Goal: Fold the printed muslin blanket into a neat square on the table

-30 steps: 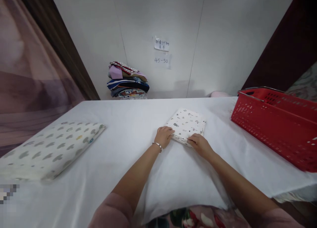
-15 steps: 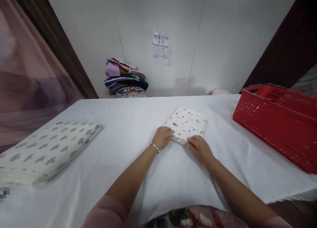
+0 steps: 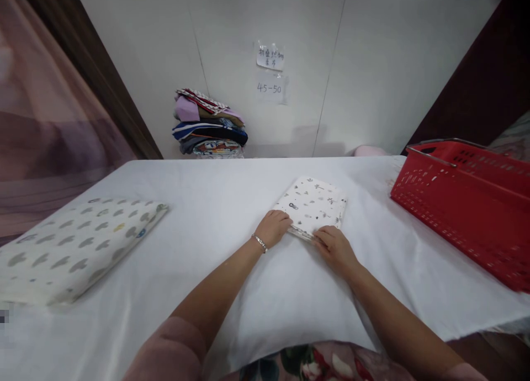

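A folded white cloth [image 3: 311, 204] with small dark prints lies flat on the white-covered table, its layers stacked along the near edge. My left hand [image 3: 274, 227] grips its near left corner, the fingers closed over the edge. At the near right corner, my right hand [image 3: 334, 247] pinches the layers, with the thumb hidden. A bracelet circles my left wrist. Off to the left lies a larger folded cloth [image 3: 89, 240] with grey cloud-like shapes, apart from both hands.
On the right of the table stands a red perforated basket [image 3: 459, 215] with metal handles. A stack of folded fabrics [image 3: 209, 124] rises behind the far edge, by the wall. Paper notes [image 3: 271, 74] are taped to the wall. A sheer curtain [image 3: 53, 105] hangs at left.
The view has shifted slightly. Both hands stay at the near corners of the folded cloth, which looks almost unmoved.
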